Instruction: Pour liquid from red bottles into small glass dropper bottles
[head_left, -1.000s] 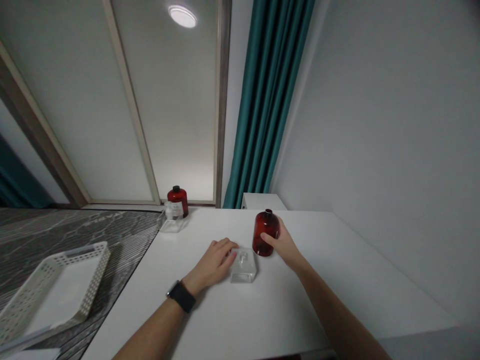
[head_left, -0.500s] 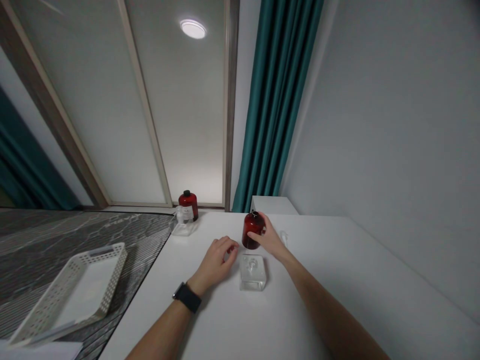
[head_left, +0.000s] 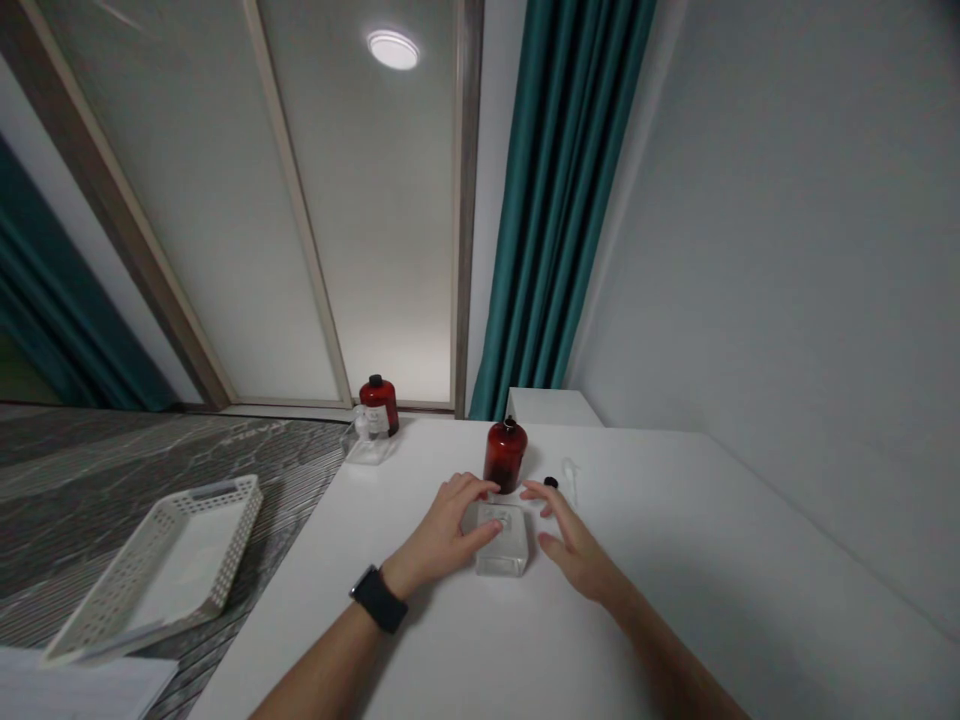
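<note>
A clear square glass bottle (head_left: 504, 552) stands on the white table between my hands. My left hand (head_left: 442, 525) is open at its left side, thumb reaching over its top; whether it touches the glass I cannot tell. To the right of the bottle, my right hand (head_left: 574, 550) hovers with fingers apart and nothing in it. Just behind the glass rises a dark red bottle (head_left: 505, 455), upright and uncapped. Behind my right fingertips lies a small black cap (head_left: 551, 482), and beside it a thin clear plastic piece (head_left: 571, 478).
At the table's far left corner stand a second red bottle (head_left: 380, 402) with a black cap and another clear glass bottle (head_left: 367, 445). A white perforated basket (head_left: 161, 570) sits on the grey patterned surface at left, above some white paper (head_left: 90, 685).
My right hand has let go of the red bottle, now standing on the table, and come back toward the clear glass bottle. My left hand has moved right, its thumb over the glass.
</note>
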